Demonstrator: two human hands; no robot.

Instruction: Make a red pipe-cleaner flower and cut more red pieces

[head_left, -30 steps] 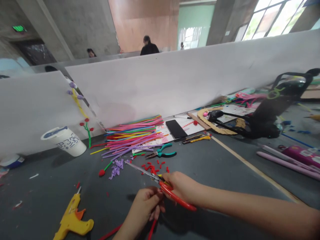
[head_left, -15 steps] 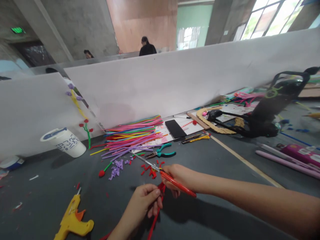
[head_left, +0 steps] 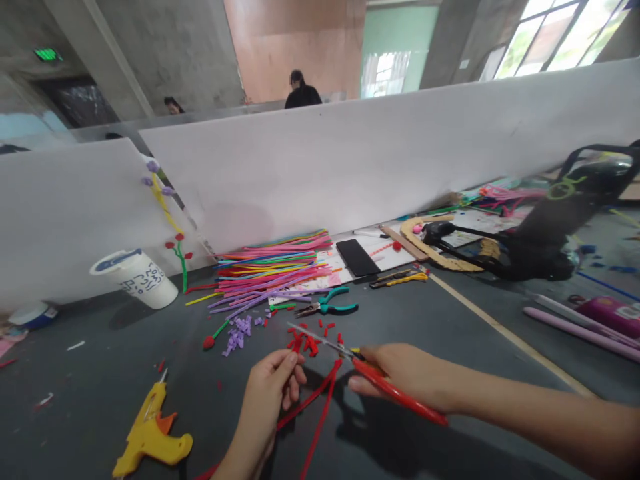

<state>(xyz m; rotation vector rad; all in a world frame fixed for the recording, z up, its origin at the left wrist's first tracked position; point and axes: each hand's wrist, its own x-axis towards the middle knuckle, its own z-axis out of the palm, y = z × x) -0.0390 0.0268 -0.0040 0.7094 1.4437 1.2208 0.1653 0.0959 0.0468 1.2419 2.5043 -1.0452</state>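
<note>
Our left hand [head_left: 277, 380] is nearly closed, thumb and fingers pinching a short red fuzzy piece [head_left: 297, 343]. Our right hand [head_left: 395, 373] is wrapped around one pair of red-handled metal scissors [head_left: 367, 371], blades pointing left above the dark grey surface [head_left: 240, 427]. Two red fuzzy strands [head_left: 318, 427] meet just below the blades, between our hands, and run down toward us.

Beyond them we see red clippings [head_left: 313, 345] and purple clippings [head_left: 239, 333], too heaped to count. We count one pair of teal-handled pliers [head_left: 325, 307], one black rectangular phone [head_left: 358, 258], one yellow plastic glue gun [head_left: 155, 433] and one white cup [head_left: 143, 283]. Dark blue handwriting marks the cup, but we cannot read it.
</note>
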